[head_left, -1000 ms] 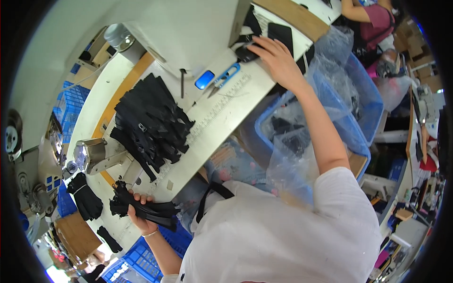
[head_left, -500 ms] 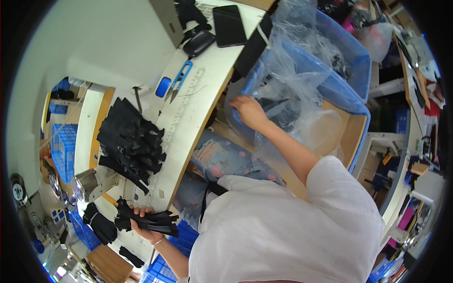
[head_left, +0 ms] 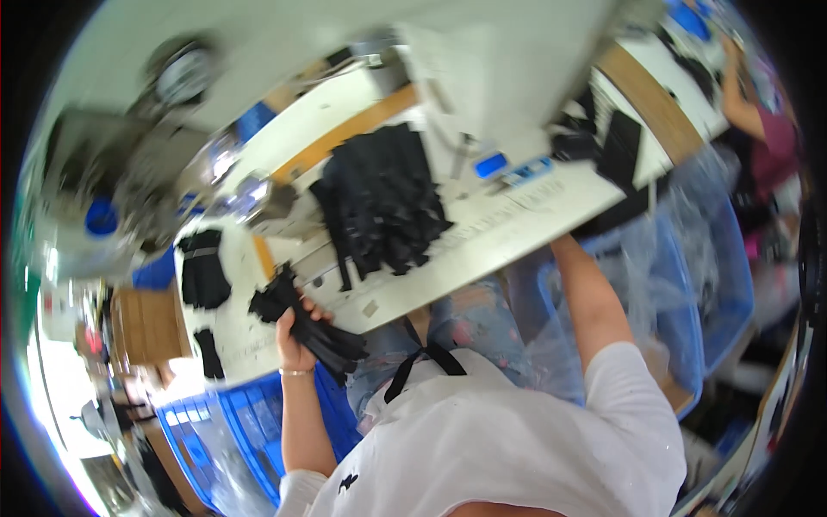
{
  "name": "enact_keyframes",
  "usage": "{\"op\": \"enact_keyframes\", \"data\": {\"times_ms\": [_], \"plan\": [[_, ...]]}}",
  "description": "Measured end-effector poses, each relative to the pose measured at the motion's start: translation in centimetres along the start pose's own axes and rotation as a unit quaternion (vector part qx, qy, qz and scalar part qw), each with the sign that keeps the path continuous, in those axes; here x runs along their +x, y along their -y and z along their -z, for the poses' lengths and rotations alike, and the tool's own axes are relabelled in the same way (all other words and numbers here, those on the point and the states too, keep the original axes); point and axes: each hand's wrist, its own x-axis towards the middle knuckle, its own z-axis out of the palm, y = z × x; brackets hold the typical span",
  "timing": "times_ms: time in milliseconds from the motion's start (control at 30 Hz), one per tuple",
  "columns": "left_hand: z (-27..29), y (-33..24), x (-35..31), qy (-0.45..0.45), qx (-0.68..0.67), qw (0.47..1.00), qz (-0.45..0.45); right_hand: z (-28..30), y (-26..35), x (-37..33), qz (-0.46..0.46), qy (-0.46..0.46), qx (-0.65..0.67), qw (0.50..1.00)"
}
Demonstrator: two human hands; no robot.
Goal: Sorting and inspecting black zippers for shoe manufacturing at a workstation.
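Note:
My left hand (head_left: 297, 332) is closed around a bundle of black fabric strips (head_left: 332, 343) at the table's near edge. The strips' loose ends fan out to the right of my fingers. My right forearm (head_left: 594, 297) reaches up to the table's front edge on the right; the hand itself is hidden under the edge, so its fingers do not show. A wide pile of black strips (head_left: 383, 194) lies on the white table (head_left: 508, 226). Left of my left hand rest a tied black bundle (head_left: 204, 271) and a smaller black bundle (head_left: 208, 353).
Blue-handled thread snips (head_left: 527, 171) and a small blue object (head_left: 491, 165) lie behind the table edge. A dark flat tablet-like thing (head_left: 618, 146) is farther right. Blue bins (head_left: 696, 345) with clear plastic stand right, blue crates (head_left: 226, 422) left. Another person's arm (head_left: 743, 112) shows far right.
The view has swung left, shifting the whole scene. My right hand has left the plastic-lined bin and gone under the table edge. My left hand still holds the bundle.

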Motion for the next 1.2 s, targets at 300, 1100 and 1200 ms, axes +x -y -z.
{"op": "enact_keyframes", "data": {"times_ms": [300,1100,1200], "plan": [[-0.2,-0.2,0.2,0.000,0.051,0.998,0.041,-0.4,1.3,-1.7,0.339,0.080,-0.001,0.937],[-0.6,-0.5,0.6,0.040,0.086,0.995,0.040,0.4,-1.9,-2.1,0.238,-0.065,-0.195,0.949],[-0.2,-0.3,0.3,0.049,0.065,0.996,0.022,0.4,-2.4,-3.2,0.147,-0.096,-0.246,0.953]]}}
